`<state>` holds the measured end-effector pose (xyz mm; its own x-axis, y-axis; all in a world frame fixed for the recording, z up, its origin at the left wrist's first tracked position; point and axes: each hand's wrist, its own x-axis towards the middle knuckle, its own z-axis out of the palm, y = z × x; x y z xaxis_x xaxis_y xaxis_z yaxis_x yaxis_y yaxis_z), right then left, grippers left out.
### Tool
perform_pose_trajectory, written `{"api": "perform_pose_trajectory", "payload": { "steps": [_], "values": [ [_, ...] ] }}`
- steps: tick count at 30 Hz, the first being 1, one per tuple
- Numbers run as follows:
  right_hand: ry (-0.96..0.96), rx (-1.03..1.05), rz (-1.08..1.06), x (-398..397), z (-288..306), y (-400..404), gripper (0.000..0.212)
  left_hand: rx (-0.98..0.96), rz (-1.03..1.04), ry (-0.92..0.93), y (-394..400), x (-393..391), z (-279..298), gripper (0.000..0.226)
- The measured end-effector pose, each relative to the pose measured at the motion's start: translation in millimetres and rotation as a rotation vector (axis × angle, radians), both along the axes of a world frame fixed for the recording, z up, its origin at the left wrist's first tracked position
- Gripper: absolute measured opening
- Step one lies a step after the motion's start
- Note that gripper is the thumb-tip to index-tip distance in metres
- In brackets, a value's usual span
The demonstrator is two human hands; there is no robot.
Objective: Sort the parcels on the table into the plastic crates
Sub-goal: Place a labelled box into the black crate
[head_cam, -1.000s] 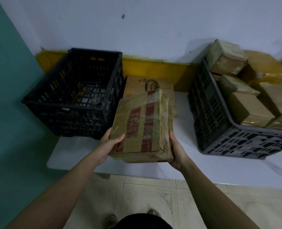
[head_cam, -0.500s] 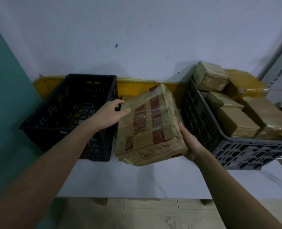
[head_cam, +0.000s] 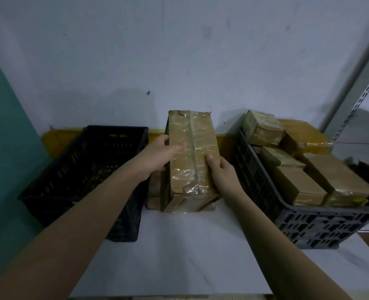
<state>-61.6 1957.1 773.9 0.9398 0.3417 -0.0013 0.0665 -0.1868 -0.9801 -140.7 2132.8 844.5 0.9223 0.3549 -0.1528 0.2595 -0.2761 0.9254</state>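
Both my left hand [head_cam: 157, 156] and right hand [head_cam: 221, 169] clasp the taped parcel [head_cam: 192, 156], standing on end on the table [head_cam: 179, 245] between the crates. Next I must choose: black crate [head_cam: 86, 169] or grey crate [head_cam: 309, 221].

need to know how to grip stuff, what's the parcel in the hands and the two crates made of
Parcel: brown cardboard wrapped in clear glossy tape, which wrinkles and glints, so likely slick. Left hand and right hand hold its sides.
Black crate: looks like rigid moulded plastic, matte, with slotted walls.
Grey crate: the same kind of perforated plastic, dull finish.
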Motion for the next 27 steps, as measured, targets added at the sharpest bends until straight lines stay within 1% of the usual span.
{"api": "perform_pose_trajectory", "payload": {
  "steps": [1, 2, 5, 7, 10, 13, 16, 18, 20, 21, 23, 25, 26, 27],
  "values": [
    [-0.033, 0.007, 0.002, -0.4, 1.7, 3.2, 0.040, -0.018, 0.031, -0.023, -1.2, 0.1, 1.2, 0.076],
    [-0.064, 0.016, 0.007, -1.7, 3.3, 6.7, 0.038, -0.026, 0.068, -0.030, -3.4, 0.0, 2.7, 0.078],
    [-0.230, 0.014, 0.001, -17.3, 9.5, 21.9, 0.040, 0.056, 0.157, 0.013, -12.7, 2.9, 7.8, 0.122],
    [-0.381, -0.046, -0.055, -28.6, 10.4, 35.6, 0.049, 0.075, 0.163, 0.004, -20.1, 3.3, 11.7, 0.135],
    [-0.514, -0.087, -0.059, -39.0, 8.7, 49.2, 0.061, 0.022, 0.178, -0.085, -21.0, 2.8, 12.8, 0.139],
    [-0.620, -0.231, -0.048, -56.0, 5.9, 53.7, 0.066, -0.055, 0.236, -0.142, -11.8, 5.6, 5.4, 0.143],
    [-0.715, -0.302, -0.045, -70.1, 9.2, 55.2, 0.064, -0.165, 0.292, -0.190, -4.7, 9.1, -7.0, 0.131],
    [-0.728, -0.313, 0.005, -70.2, 13.6, 54.3, 0.059, -0.249, 0.336, -0.247, 0.3, 8.4, -14.9, 0.120],
    [-0.732, -0.303, 0.037, -67.2, 19.6, 48.3, 0.055, -0.308, 0.339, -0.311, 8.2, 4.8, -20.0, 0.105],
    [-0.736, -0.282, 0.018, -63.6, 21.7, 43.2, 0.053, -0.330, 0.322, -0.336, 12.9, 2.4, -21.3, 0.101],
    [-0.754, -0.292, -0.120, -48.4, 25.2, 31.0, 0.045, -0.340, 0.276, -0.350, 22.9, -5.1, -21.0, 0.101],
    [-0.693, -0.323, -0.294, -26.1, 28.8, 16.6, 0.044, -0.333, 0.236, -0.353, 33.2, -13.1, -19.0, 0.099],
    [-0.591, -0.268, -0.324, -15.9, 31.8, 8.1, 0.046, -0.336, 0.215, -0.353, 38.8, -16.3, -19.0, 0.097],
    [-0.441, -0.160, -0.300, -8.1, 35.6, 0.8, 0.050, -0.343, 0.193, -0.353, 43.9, -18.8, -19.7, 0.094]
  ]
}}
